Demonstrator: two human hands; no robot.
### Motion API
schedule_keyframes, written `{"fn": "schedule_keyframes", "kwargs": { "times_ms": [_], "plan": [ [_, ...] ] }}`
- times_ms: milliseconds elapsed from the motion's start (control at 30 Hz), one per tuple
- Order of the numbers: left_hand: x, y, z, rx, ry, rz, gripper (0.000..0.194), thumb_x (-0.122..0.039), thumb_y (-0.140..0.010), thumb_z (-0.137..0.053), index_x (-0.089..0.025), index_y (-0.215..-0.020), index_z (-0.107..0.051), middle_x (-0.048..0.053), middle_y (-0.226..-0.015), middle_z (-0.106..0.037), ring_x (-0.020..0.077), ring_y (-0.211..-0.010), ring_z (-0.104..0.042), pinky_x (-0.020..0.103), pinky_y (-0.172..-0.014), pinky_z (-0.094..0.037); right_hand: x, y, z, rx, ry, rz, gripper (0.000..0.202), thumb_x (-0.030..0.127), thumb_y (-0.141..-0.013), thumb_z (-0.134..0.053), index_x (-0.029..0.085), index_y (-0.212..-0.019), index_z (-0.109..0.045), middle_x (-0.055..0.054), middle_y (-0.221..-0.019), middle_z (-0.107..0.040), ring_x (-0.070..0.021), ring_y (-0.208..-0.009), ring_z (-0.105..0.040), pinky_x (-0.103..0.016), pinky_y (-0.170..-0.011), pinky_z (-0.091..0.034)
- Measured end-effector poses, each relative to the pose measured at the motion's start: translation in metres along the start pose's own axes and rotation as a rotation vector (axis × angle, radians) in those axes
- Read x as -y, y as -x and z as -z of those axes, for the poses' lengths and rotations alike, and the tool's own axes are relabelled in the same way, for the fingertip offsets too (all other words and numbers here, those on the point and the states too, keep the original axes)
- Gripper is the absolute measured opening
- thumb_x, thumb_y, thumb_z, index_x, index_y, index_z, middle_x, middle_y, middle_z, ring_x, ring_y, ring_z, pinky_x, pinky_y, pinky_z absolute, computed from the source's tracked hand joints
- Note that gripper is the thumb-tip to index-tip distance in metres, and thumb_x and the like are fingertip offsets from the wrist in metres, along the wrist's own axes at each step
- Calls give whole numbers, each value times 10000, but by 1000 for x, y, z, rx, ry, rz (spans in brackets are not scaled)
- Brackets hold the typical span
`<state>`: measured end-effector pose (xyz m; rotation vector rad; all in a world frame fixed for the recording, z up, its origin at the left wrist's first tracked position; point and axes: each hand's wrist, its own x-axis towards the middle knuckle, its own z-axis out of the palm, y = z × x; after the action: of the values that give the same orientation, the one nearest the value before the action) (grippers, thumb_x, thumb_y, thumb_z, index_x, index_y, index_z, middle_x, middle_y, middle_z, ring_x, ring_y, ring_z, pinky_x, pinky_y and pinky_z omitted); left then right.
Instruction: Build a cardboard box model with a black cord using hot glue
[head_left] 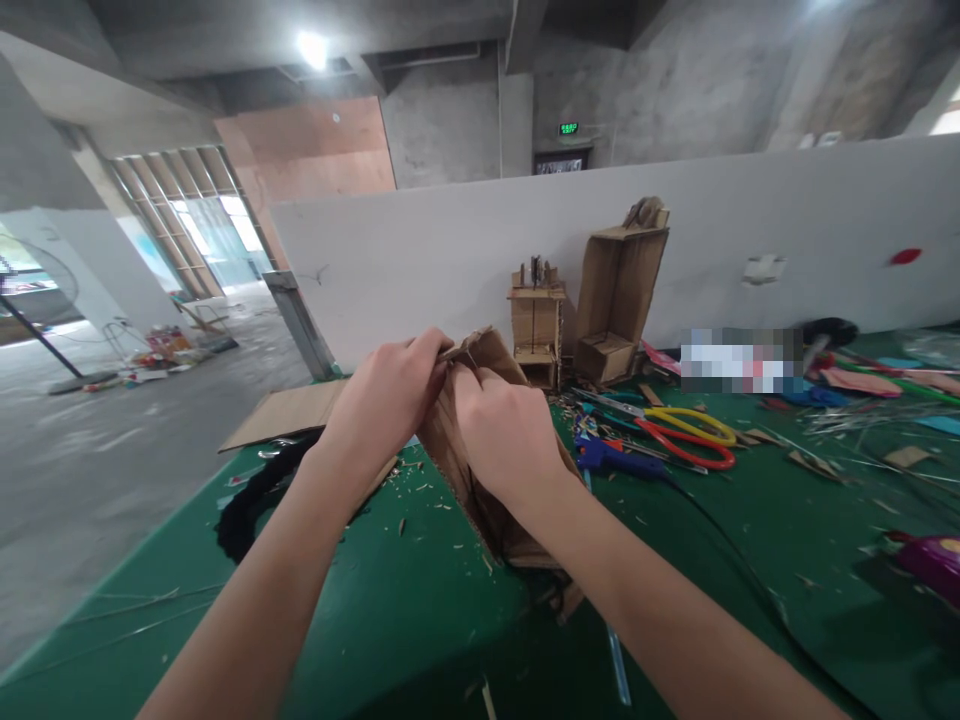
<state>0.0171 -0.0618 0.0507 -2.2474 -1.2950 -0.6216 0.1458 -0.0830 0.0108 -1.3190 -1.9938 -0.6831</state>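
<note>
A long, open-fronted cardboard box leans at a slant over the green table, its upper end between my hands. My left hand is closed around the top left edge of this box. Inside the upper end, my right hand is closed, fingers bent against the cardboard near a thin dark string; whether they pinch the string or the board I cannot make out. Dark cord shows at the box's lower end, partly hidden by my right forearm.
Two cardboard structures, a small one and a taller one, stand against the white partition. Scissors and a blue glue gun lie to the right. A black fuzzy strip and a flat cardboard sheet are left on the green table.
</note>
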Motion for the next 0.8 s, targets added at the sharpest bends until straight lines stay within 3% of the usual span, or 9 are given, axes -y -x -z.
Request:
{"fn": "schedule_keyframes", "kwargs": {
  "times_ms": [267,467,600,800],
  "plan": [
    [-1,1,-5,-45,40,-1,136,-210,-875,-396,-168,-904,-523,44,-680,-606,156,-567,-540,265,-517,-337,2,-3,12,72,-56,-40,195,136,-857,-404,119,-884,-596,-90,-645,-631,-208,-525,-603,-287,-430,-300],
    [4,-2,-6,-106,98,33,131,-161,-798,-442,-200,-824,-564,10,-658,-602,131,-555,-507,251,-534,-331,-5,-7,41,345,-134,-97,113,108,-733,-502,152,-699,-601,-63,-586,-574,-159,-507,-535,-266,-443,-279],
    [5,-3,-2,-78,146,34,164,-148,-764,-472,-217,-863,-582,-7,-678,-619,123,-574,-520,239,-556,-357,-15,-6,46,283,-166,-103,169,96,-753,-466,165,-676,-599,-30,-554,-536,-114,-456,-444,-263,-431,-230],
    [6,-3,-3,-65,135,32,213,-133,-754,-479,-219,-917,-585,16,-738,-653,145,-651,-573,251,-585,-380,-25,-7,45,250,-169,-84,177,163,-793,-460,177,-731,-626,-30,-603,-569,-111,-485,-438,-270,-455,-225]
  ]
}}
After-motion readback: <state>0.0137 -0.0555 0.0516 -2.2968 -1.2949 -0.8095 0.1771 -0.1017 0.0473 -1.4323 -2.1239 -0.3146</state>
